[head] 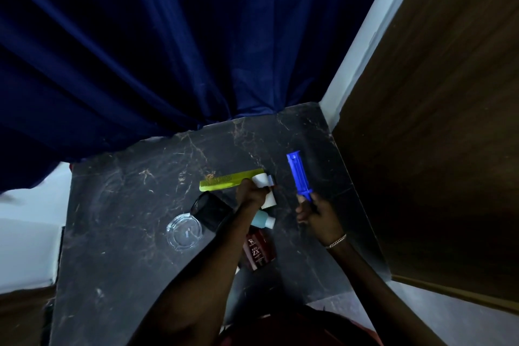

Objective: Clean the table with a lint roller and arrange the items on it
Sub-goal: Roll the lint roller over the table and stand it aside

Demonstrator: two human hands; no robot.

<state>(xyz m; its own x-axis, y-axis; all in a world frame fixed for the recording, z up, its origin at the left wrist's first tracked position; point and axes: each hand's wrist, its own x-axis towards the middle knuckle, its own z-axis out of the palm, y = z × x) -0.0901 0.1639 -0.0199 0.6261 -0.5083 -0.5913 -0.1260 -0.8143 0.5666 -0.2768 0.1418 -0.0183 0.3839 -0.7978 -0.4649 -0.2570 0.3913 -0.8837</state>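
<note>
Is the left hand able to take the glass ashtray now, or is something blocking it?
Probably not at once. The left hand is shut on a white roll near the green comb. The glass ashtray lies uncovered beside that forearm, so the way is free once the hand lets go.

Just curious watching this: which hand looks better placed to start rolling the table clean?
The right hand, probably: it already grips the blue lint roller handle above bare table. The left hand is busy holding a white roll beside the comb.

we are viewing from one head-worn wide-angle camera, looking steeply down and forward, close above the dark marble table (pixel 118 233).
</note>
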